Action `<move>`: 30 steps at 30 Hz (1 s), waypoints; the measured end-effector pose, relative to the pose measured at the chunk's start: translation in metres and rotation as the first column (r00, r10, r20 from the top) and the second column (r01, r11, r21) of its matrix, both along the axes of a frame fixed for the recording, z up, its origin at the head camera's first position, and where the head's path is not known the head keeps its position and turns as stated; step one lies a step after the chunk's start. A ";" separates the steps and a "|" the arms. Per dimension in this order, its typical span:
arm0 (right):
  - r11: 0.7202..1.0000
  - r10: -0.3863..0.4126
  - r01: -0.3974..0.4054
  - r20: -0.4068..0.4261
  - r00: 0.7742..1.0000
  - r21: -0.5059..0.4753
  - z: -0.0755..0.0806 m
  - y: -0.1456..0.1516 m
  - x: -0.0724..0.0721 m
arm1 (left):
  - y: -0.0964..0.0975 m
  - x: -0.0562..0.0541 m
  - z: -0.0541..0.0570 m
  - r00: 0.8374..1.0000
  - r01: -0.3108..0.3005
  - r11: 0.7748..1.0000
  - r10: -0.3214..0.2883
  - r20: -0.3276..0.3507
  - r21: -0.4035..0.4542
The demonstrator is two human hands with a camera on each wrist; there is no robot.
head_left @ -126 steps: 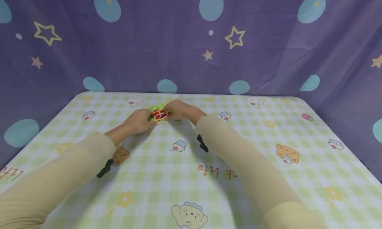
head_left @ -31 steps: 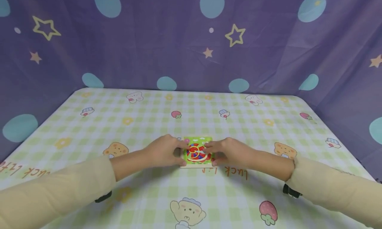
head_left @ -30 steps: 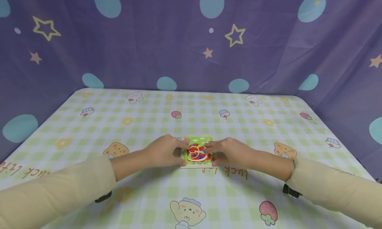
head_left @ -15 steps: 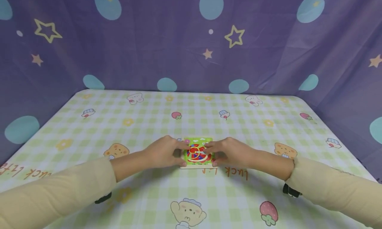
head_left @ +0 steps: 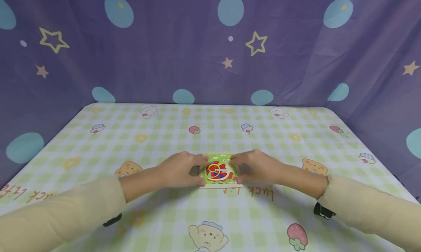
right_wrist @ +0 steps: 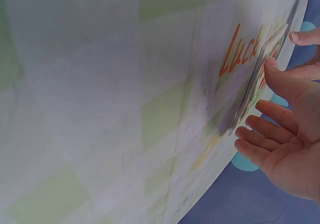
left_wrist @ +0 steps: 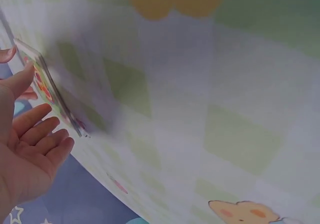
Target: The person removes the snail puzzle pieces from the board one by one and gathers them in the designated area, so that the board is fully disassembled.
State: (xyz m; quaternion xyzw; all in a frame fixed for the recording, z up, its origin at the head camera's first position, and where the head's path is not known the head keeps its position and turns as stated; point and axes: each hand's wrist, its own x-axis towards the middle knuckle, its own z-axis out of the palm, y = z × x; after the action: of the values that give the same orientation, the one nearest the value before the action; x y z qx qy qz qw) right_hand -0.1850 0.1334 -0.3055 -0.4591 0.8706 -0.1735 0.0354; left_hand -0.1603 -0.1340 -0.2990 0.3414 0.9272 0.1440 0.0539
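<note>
A small square picture board (head_left: pixel 218 171) with a pale edge lies flat on the cloth in the head view. Its bright green face shows a red and blue snail. From the left my left hand (head_left: pixel 182 169) touches the board, thumb at the near corner and index finger at the far one. My right hand (head_left: pixel 260 168) is at the opposite side in the same way. Both wrist views show the other fingers of the left hand (left_wrist: pixel 30 149) and the right hand (right_wrist: pixel 285 139) loosely extended beside the board (left_wrist: pixel 47 87), not wrapped round it.
The table (head_left: pixel 164 215) is covered with a green and white checked cloth printed with cartoon figures. Behind it hangs a purple curtain (head_left: pixel 184 54) with stars and ovals. A dark strap (head_left: pixel 323 210) shows at the right wrist.
Both hands brought the board from the far left to the near middle and laid it flat. Over the last half second the right fingers drew back towards its right edge, uncovering the snail's eyes.
</note>
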 end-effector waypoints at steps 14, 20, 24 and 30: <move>0.999 -0.042 0.041 -0.079 0.996 -0.016 0.002 -0.010 -0.018 | 0.019 -0.012 0.006 0.996 0.093 0.984 -0.090 0.024 -0.151; 0.999 -0.034 0.032 -0.083 0.996 -0.028 0.002 -0.018 -0.025 | 0.023 -0.016 0.005 0.979 0.203 0.970 -0.201 0.022 -0.134; 0.999 -0.036 0.035 -0.058 0.998 -0.027 0.003 -0.021 -0.029 | 0.024 -0.017 0.003 0.972 0.235 0.962 -0.236 0.012 -0.136; 0.997 -0.074 0.074 -0.010 0.997 -0.023 0.003 -0.023 -0.031 | 0.025 -0.016 -0.002 0.964 0.262 0.959 -0.264 -0.007 -0.111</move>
State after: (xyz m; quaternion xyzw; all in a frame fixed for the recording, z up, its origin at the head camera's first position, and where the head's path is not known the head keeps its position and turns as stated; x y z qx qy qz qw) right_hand -0.2160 0.1105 -0.3030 -0.4278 0.8851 -0.1823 0.0191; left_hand -0.1759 -0.1095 -0.3014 0.4597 0.8806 0.0812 0.0810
